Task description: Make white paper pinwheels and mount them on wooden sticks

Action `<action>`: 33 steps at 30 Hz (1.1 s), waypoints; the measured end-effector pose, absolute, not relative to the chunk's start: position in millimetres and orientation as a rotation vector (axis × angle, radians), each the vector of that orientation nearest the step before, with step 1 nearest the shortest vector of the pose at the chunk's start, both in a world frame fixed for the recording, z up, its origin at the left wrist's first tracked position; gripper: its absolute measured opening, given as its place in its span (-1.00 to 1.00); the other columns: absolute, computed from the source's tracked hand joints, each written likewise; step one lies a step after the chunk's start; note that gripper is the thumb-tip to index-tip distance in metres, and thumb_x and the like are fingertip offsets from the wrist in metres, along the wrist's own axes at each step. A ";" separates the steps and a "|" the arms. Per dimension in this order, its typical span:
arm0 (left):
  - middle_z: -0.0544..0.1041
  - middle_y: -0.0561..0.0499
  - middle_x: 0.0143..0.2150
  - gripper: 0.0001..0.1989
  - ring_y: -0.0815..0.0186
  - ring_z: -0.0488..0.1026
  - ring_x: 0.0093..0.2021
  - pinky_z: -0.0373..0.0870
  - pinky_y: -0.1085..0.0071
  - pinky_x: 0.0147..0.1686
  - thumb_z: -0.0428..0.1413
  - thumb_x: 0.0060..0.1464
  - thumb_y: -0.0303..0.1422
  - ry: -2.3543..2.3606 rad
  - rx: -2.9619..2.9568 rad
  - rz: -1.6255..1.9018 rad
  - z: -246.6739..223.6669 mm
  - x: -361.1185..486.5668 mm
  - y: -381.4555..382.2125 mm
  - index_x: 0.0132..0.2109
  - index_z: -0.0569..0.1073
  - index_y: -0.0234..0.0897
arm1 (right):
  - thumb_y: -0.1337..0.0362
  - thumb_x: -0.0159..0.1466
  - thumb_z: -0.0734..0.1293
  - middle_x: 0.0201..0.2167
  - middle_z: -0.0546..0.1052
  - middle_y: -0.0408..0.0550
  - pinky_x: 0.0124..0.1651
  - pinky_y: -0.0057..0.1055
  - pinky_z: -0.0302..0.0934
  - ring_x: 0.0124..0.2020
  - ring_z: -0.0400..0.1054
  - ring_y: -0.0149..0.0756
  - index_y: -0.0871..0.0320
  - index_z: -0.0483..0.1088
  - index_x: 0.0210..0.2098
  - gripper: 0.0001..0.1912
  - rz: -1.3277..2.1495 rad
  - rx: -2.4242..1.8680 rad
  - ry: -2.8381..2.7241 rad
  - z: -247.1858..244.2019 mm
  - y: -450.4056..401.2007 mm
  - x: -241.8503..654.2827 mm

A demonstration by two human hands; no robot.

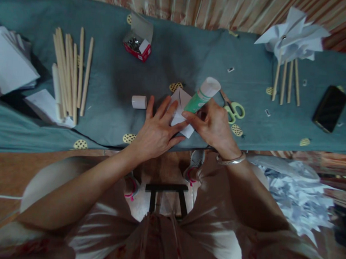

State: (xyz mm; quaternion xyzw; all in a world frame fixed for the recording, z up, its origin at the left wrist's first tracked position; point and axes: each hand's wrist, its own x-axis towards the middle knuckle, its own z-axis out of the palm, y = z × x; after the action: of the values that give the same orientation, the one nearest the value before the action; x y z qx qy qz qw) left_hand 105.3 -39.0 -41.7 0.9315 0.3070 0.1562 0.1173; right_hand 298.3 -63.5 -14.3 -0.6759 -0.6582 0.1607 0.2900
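A small piece of white paper (179, 102) with crease lines lies on the cloth at the table's front edge. My left hand (158, 132) rests flat with fingers spread, its fingertips on the paper's left part. My right hand (218, 124) is wrapped round a green and white glue stick (200, 96), tilted with its lower end over the paper. Left of the paper, a white cap (139, 102) lies on its side. Green-handled scissors (234, 110) lie just beyond my right hand, partly hidden by it.
Wooden sticks (72, 72) and stacked white paper (11, 63) lie left. A red box of metal pieces (138, 45) stands behind. Paper pinwheels (292, 37) and a black phone (330, 109) lie right. A bag of cut paper (301, 192) hangs below the edge.
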 end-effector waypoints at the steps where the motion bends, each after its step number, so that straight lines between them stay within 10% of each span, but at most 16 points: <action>1: 0.17 -0.10 0.43 -0.53 -0.15 -0.01 0.44 -0.25 -0.38 0.32 0.06 0.25 -0.07 0.898 2.725 0.458 -41.6 105.4 -38.9 0.27 0.35 0.03 | -0.02 0.22 0.38 -0.55 0.41 -0.20 -0.47 -0.37 0.14 -0.56 0.27 -0.33 0.07 0.31 -0.30 -0.70 0.431 -1.811 -1.748 -13.7 -63.5 297.4; 33: 0.15 -0.07 0.45 -0.56 -0.14 -0.02 0.45 -0.28 -0.37 0.32 0.07 0.25 -0.06 0.884 2.694 0.500 -45.1 105.5 -38.2 0.21 0.41 -0.01 | 0.04 0.21 0.40 -0.39 0.54 -0.07 -0.27 -0.23 0.31 -0.34 0.43 -0.15 0.02 0.39 -0.19 -0.73 0.639 -1.725 -1.603 -14.0 -51.7 288.7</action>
State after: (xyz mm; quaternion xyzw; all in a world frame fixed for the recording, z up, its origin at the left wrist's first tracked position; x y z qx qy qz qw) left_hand 105.5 -38.2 -45.1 0.9277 0.3044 0.1722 0.1306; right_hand 288.7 -51.7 -14.0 -0.6640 -0.6170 0.2458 0.3435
